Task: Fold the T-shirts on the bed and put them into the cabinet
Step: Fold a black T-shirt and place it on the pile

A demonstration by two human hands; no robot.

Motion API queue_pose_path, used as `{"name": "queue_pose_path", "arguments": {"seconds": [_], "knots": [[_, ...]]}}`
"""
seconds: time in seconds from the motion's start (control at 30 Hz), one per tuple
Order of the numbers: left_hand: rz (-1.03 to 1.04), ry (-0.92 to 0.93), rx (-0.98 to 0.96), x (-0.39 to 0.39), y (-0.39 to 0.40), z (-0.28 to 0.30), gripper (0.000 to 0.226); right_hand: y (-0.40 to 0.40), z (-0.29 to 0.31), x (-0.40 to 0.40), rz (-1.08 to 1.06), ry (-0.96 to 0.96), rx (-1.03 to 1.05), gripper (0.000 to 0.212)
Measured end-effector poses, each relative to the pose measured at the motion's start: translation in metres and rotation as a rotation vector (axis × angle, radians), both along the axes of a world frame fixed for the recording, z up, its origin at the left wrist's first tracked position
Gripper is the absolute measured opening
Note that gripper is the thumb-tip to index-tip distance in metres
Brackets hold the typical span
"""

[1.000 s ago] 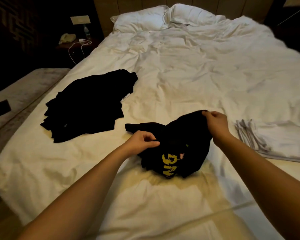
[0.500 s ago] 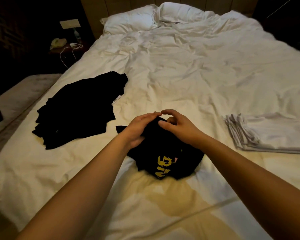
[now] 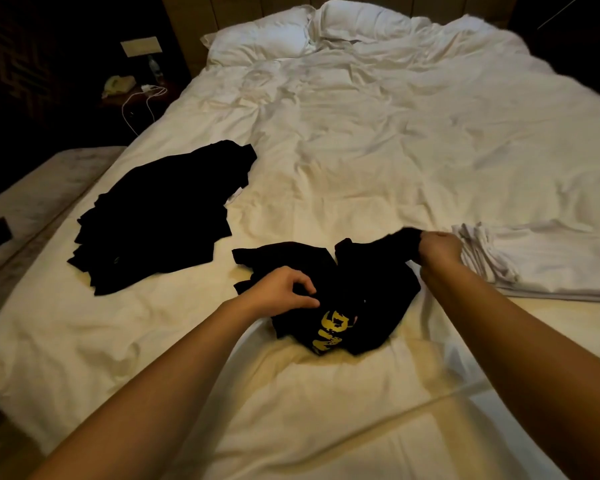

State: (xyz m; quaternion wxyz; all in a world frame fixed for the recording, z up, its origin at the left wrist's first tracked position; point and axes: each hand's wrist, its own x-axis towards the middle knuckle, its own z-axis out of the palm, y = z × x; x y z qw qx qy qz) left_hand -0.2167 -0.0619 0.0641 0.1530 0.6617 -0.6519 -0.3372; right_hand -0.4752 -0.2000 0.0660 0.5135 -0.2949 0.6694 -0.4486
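Left hand (image 3: 284,292): fingers curled, pinching the near-left part of the black T-shirt with yellow print (image 3: 343,306), which lies crumpled on the bed (image 3: 361,150), not yet flattened or folded.

Far to the left of that hand: black pile (image 3: 160,216), several dark garments stacked in loose layers on the bed. Status: appears stacked, edges uneven; whether each piece is properly folded cannot be told.

Between the two hands: body of the printed T-shirt, bunched, yellow lettering partly showing toward the near edge. Status: being spread out, judged the opening step of its fold.

Right hand (image 3: 439,247): closed around a corner or sleeve of the same T-shirt, drawing it outward to the right and slightly up; the cloth at the grip is blurred.

Just right of the right hand: white pile (image 3: 534,265), pale garments folded flat with layered edges. Status: looks folded.

Cabinet: not in view.

Progress, as judged: one shirt in hand and unfolded; two piles waiting on the bed; nothing visibly stored. Remaining: fold this shirt, tidy the black pile if needed, carry everything to the cabinet.
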Motion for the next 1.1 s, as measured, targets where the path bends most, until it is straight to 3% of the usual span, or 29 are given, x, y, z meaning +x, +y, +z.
{"name": "queue_pose_path", "arguments": {"seconds": [0.07, 0.13, 0.17, 0.23, 0.3, 0.37, 0.43, 0.53, 0.63, 0.7, 0.83, 0.93, 1.0, 1.1], "knots": [[0.028, 0.067, -0.046, 0.000, -0.001, 0.002, 0.009, 0.005, -0.003, 0.001, 0.005, -0.011, 0.032, 0.012], [0.111, 0.176, -0.114, -0.001, -0.003, 0.008, 0.008, 0.017, -0.003, 0.008, 0.181, 0.184, -0.155, 0.036], [0.167, 0.244, -0.138, -0.002, -0.005, 0.014, 0.008, 0.027, 0.002, 0.014, 0.262, 0.261, -0.293, 0.037], [0.275, 0.416, -0.144, -0.005, -0.009, 0.029, 0.005, 0.049, 0.016, 0.031, 0.506, 0.263, -0.498, 0.028], [0.287, 0.557, -0.140, -0.008, -0.012, 0.046, 0.002, 0.066, 0.030, 0.045, 0.838, 0.247, -0.515, 0.026], [0.245, 0.611, -0.158, -0.010, -0.015, 0.060, 0.004, 0.074, 0.039, 0.052, 1.032, 0.255, -0.480, 0.023], [0.224, 0.654, -0.162, -0.010, -0.017, 0.071, 0.012, 0.075, 0.049, 0.053, 1.050, 0.183, -0.461, 0.022], [0.245, 0.716, -0.107, -0.004, -0.016, 0.078, 0.029, 0.073, 0.065, 0.052, 0.904, 0.039, -0.467, 0.022], [0.215, 0.494, -0.042, 0.007, -0.010, 0.069, 0.018, 0.066, 0.074, 0.047, 0.711, -0.144, -0.459, 0.017], [0.215, 0.446, -0.064, 0.011, -0.004, 0.063, 0.009, 0.062, 0.081, 0.040, 0.646, -0.204, -0.434, 0.013], [0.283, 0.625, -0.188, 0.004, -0.003, 0.076, 0.016, 0.058, 0.089, 0.028, 0.733, -0.110, -0.340, 0.004], [0.231, 0.681, -0.191, -0.013, -0.003, 0.102, 0.014, 0.065, 0.099, 0.029, 0.860, -0.080, -0.286, 0.025], [0.164, 0.664, -0.175, -0.023, -0.002, 0.121, 0.014, 0.072, 0.110, 0.035, 0.910, -0.071, -0.330, 0.037], [0.093, 0.581, -0.135, -0.032, 0.002, 0.144, 0.017, 0.081, 0.131, 0.039, 0.949, -0.059, -0.400, 0.033]]}}
